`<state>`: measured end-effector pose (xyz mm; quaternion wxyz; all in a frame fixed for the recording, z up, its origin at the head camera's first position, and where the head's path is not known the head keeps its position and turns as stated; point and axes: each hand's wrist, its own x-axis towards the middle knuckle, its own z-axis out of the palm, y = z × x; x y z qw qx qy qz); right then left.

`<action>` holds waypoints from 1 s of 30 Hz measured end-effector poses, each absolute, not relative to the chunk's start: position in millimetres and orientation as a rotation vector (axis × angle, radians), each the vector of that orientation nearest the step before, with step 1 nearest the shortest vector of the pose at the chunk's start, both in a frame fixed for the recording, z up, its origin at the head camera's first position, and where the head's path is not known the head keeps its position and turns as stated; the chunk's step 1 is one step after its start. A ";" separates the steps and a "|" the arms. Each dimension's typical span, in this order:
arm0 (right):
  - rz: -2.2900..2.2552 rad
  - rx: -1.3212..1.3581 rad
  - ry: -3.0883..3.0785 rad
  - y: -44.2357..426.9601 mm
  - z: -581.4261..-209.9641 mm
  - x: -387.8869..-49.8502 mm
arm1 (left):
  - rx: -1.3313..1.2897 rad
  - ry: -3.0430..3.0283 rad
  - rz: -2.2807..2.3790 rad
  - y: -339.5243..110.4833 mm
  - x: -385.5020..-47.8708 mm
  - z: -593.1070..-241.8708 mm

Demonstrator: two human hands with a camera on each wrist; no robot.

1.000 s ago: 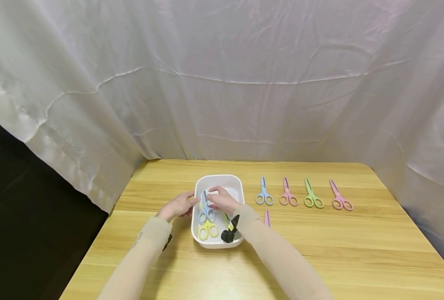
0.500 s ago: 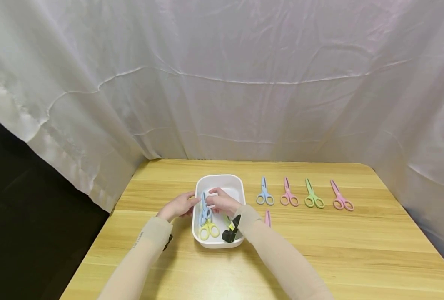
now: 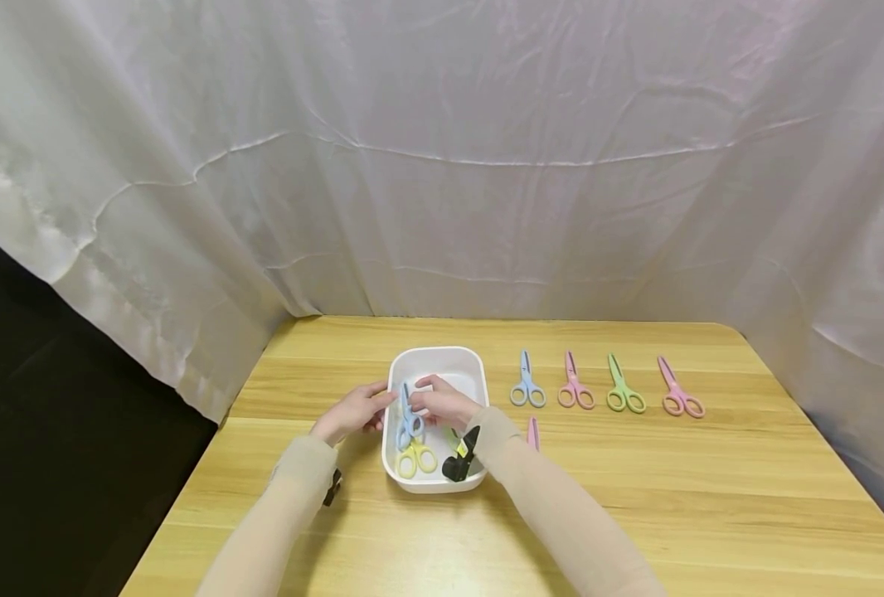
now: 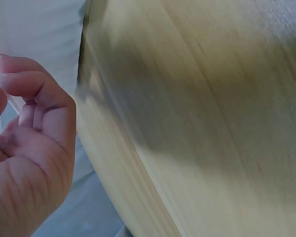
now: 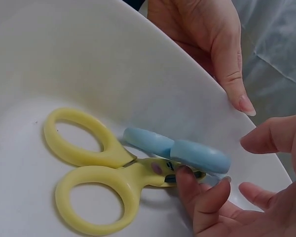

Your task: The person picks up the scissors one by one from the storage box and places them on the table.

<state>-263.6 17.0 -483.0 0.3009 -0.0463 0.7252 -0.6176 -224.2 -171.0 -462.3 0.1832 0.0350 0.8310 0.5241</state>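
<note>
Both hands at the bin (image 3: 442,361), scissors inside.
Bin on table (image 3: 748,481): holds yellow scissors (image 5: 130,180), handles toward the person; blue scissors (image 5: 200,155) tipped on edge by the left wall, overlapping the yellow; something green (image 3: 451,435) mostly hidden under right wrist. Right hand (image 3: 448,404) inside: fingers bent and spread, tips touching blue scissors, can't tell if gripping. Left hand (image 3: 352,410) outside left wall: thumb straight, tip at rim, other fingers loosely bent, relaxed. Right of bin: row of four scissors (image 3: 573,386), another pink pair (image 3: 533,433) partly behind the right arm.
</note>
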 end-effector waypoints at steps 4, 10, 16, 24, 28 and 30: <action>-1.624 -0.136 1.936 18.7 -483.1 -263.4 | 0.111 2.320 1.496 -171.6 -226.3 -464.6; -1.562 -0.171 1.974 20.8 -485.4 -263.2 | 0.051 2.211 1.590 -174.8 -228.7 -469.9; -1.544 -0.163 1.894 19.9 -486.5 -264.8 | 0.004 2.164 1.663 -176.3 -228.7 -471.5; -1.496 -0.207 1.923 20.9 -485.8 -264.4 | -0.004 2.149 1.692 -176.1 -227.5 -473.4; -1.478 -0.230 1.931 20.9 -487.0 -263.9 | -0.011 2.152 1.690 -175.8 -227.5 -475.0; -1.473 -0.237 1.935 20.5 -487.4 -263.4 | -0.011 2.154 1.683 -175.7 -227.4 -475.1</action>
